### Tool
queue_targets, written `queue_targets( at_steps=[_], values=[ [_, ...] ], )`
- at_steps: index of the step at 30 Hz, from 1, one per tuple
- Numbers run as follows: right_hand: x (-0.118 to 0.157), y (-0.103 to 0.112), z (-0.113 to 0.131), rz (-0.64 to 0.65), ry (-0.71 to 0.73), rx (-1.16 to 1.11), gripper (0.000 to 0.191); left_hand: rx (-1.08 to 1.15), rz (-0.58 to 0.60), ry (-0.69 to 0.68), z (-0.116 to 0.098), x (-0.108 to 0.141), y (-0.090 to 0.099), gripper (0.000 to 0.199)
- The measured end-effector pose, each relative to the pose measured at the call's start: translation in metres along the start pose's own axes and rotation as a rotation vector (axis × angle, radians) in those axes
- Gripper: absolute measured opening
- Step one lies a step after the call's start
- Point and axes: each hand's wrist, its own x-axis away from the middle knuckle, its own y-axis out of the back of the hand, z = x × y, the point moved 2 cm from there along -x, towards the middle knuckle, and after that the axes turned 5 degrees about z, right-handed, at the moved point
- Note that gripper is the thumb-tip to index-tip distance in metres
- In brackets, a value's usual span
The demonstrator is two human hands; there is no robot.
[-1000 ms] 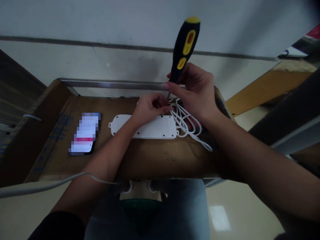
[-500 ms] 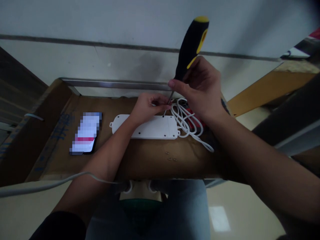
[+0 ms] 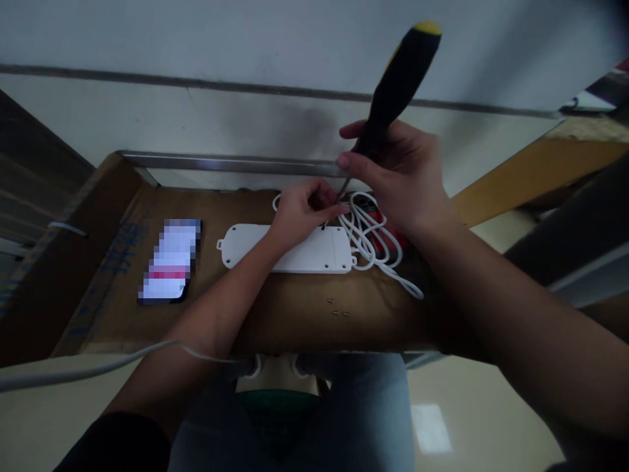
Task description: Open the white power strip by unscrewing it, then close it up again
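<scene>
A white power strip [image 3: 304, 252] lies on the cardboard with its flat, screw-holed side up. My right hand [image 3: 400, 177] is closed around the lower part of the black and yellow screwdriver [image 3: 405, 72], which leans to the right. Its shaft runs down past my left hand [image 3: 309, 206], and the tip is near a hole on the strip's far edge. The thumb and fingers of that left hand pinch at the shaft, partly hiding it. My left forearm crosses over the strip. Several small screws [image 3: 336, 311] lie on the cardboard in front.
A coiled white cord [image 3: 366, 239] lies right of the strip, over something red and black [image 3: 388, 229]. On the left rests a phone [image 3: 170, 262] with a lit screen. Cardboard [image 3: 295, 321] covers the shelf, whose metal rail [image 3: 236, 162] runs along the wall.
The screwdriver handle has tilted further right and turned in my right hand, whose index finger now stands out from it. My left hand has shifted slightly right.
</scene>
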Motion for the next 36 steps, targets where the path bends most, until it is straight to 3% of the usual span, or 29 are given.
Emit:
queue_targets(
  at_steps=[7, 13, 19, 26, 32, 36],
  values=[
    [-0.001, -0.001, 0.004, 0.087, 0.009, -0.195, 0.037, 0.030, 0.207, -0.001, -0.009, 0.001, 0.012, 0.039],
    [-0.001, -0.001, -0.002, -0.013, 0.070, 0.020, 0.040, 0.020, 0.105, 0.039, -0.006, 0.001, 0.014, 0.030],
    [-0.001, -0.001, -0.002, 0.040, 0.067, -0.071, 0.036, 0.001, 0.022, 0.053, -0.001, 0.000, 0.009, 0.035],
    [0.003, -0.005, 0.007, 0.050, 0.046, -0.061, 0.025, -0.039, 0.182, 0.036, -0.011, 0.001, 0.015, 0.031],
    [0.001, -0.003, 0.005, -0.033, 0.065, 0.011, 0.038, -0.018, 0.140, 0.025, -0.008, 0.001, 0.015, 0.029],
    [0.002, -0.005, 0.003, -0.014, 0.065, -0.023, 0.038, -0.040, 0.122, 0.059, -0.008, 0.001, 0.018, 0.032]
  ],
)
